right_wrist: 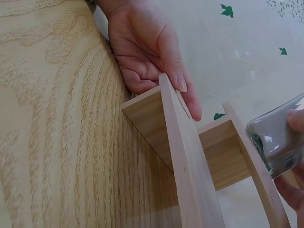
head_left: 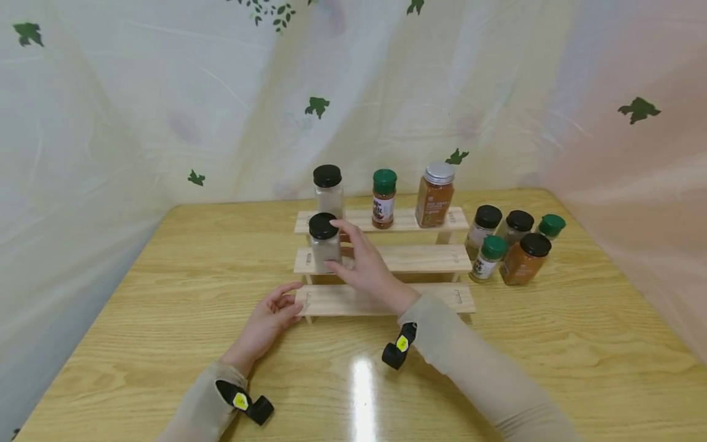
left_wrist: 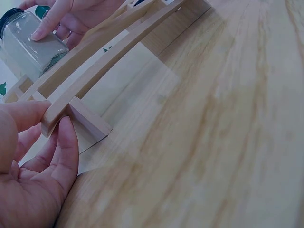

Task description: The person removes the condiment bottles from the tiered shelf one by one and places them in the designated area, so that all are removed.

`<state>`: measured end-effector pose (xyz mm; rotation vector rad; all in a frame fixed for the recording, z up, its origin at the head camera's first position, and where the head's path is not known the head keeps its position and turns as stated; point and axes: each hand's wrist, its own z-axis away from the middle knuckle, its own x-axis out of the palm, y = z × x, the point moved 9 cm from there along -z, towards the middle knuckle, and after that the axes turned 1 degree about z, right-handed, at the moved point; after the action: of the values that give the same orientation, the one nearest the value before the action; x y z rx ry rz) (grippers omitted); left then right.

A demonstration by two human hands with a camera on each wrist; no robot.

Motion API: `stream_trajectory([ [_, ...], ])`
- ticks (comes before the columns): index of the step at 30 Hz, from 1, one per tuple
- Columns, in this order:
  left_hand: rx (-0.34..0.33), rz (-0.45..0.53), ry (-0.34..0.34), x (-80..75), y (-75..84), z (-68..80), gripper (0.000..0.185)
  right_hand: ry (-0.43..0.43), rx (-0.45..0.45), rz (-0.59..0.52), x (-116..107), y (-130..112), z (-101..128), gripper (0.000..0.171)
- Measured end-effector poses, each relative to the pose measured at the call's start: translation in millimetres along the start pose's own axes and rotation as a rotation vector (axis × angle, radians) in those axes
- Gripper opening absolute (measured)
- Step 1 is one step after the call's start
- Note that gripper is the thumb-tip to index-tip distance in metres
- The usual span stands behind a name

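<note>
The black-capped jar (head_left: pixel 324 244) stands at the left end of the rack's (head_left: pixel 386 299) middle step, near frame centre, with bare shelf to its right. The right hand (head_left: pixel 364 267) curls thumb and fingers round the jar. The left hand (head_left: pixel 270 319), fingers relaxed, touches the lowest step's left end. Only the left wrist view shows the thumb (left_wrist: pixel 21 118) and finger against that end.

Middle shelf (head_left: pixel 420 258) free rightward, jar cluster (head_left: pixel 510 242) — blocking right side
</note>
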<state>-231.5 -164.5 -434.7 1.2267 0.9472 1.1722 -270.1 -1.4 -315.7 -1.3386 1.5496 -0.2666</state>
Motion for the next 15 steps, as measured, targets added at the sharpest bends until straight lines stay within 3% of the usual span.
stream_trajectory([
  [9, -0.007, -0.004, 0.0, 0.3, -0.3, 0.0, 0.051, -0.007, 0.012, -0.003, 0.4, 1.1, 0.1, 0.07],
  [15, -0.012, -0.017, 0.017, 0.2, -0.8, 0.3, 0.05, 0.001, -0.028, 0.012, -0.3, -0.9, 3.4, 0.069],
])
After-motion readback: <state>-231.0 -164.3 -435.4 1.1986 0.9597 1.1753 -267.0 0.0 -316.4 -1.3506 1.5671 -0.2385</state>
